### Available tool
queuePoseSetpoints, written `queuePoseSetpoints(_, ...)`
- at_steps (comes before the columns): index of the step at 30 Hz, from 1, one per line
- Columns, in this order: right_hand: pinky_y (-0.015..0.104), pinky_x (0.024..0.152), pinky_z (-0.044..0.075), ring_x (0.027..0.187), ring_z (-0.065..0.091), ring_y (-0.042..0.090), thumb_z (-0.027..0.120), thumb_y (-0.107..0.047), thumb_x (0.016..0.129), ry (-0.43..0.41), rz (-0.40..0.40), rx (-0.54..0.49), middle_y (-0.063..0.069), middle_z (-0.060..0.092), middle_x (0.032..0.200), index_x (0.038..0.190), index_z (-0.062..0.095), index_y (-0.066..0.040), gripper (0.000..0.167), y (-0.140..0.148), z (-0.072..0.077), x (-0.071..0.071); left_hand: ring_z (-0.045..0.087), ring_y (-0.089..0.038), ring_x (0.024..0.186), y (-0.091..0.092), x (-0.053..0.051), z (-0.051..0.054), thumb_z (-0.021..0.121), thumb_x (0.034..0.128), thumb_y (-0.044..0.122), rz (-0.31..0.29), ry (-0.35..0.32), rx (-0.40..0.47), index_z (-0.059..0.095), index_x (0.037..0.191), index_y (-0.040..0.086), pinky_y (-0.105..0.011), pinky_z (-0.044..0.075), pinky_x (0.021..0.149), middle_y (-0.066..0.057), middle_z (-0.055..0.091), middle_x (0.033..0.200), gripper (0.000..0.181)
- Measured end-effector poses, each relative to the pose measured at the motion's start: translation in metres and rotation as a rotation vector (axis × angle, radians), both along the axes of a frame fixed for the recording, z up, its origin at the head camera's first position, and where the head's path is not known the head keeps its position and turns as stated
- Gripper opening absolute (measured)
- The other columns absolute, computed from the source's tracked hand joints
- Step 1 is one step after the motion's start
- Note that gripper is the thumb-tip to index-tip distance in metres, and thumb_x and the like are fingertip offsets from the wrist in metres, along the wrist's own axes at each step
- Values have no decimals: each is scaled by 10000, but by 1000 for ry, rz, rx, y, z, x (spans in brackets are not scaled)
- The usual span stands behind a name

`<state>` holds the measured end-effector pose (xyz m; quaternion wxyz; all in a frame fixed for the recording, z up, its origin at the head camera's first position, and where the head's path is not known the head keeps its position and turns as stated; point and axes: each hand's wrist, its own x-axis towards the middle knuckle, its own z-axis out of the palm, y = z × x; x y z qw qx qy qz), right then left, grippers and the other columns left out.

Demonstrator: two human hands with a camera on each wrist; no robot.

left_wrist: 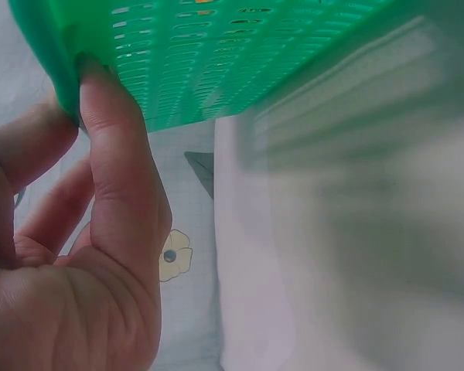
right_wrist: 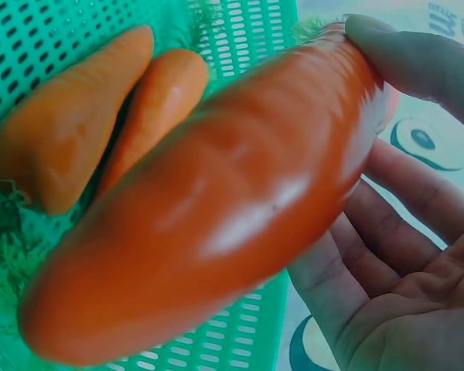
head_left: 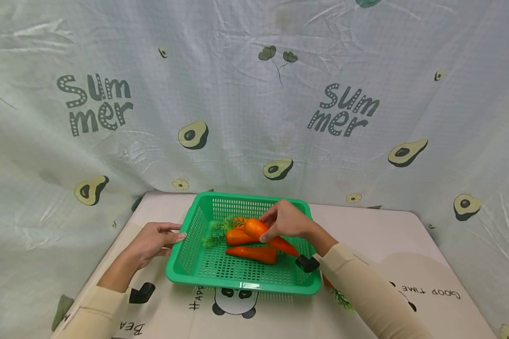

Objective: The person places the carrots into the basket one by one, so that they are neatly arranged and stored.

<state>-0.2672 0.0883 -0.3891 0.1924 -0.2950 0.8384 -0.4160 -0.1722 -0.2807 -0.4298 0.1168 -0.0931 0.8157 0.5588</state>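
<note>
A green plastic basket [head_left: 246, 287] with slotted walls stands on the table. My left hand [head_left: 154, 242] grips its left rim between thumb and fingers; the left wrist view shows the fingertips on the basket's edge [left_wrist: 50, 58]. Over the basket my right hand [head_left: 287, 220] holds an orange carrot [right_wrist: 216, 201] by one end, thumb on one side and fingers on the other. Below it, in the basket, lie a carrot with leafy green top [head_left: 237, 237] and another carrot [head_left: 252, 254]. Part of a further orange one shows behind, mostly hidden.
Right of the basket, a carrot's green leaves [head_left: 342, 300] stick out from under my right forearm, which hides most of it. The pale table [head_left: 390, 235] carries printed words and a panda. A patterned curtain [head_left: 237, 94] hangs behind and at both sides.
</note>
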Motion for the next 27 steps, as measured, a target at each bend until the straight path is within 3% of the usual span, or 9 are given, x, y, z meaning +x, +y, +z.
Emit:
queuePoseSetpoints(14,258,730,599,778,695,103,970,-133,675,90,56,62,91,805,948,1082,803,15,464,-16,-11,4,726,-120,854,-1,-2,-2,700,1017,250,5,-3,-4,515,1479,-80,-303,618,719,-41,778,1042,597)
queuePoseSetpoints(27,248,705,581,770,668,91,972,-148,689,112,122,173,52,802,941,1091,808,-16,454,-32,-30,10,732,-122,846,1,-1,0,692,1021,226,4,0,2,521,1471,-87,-304,620,711,-32,782,1010,574)
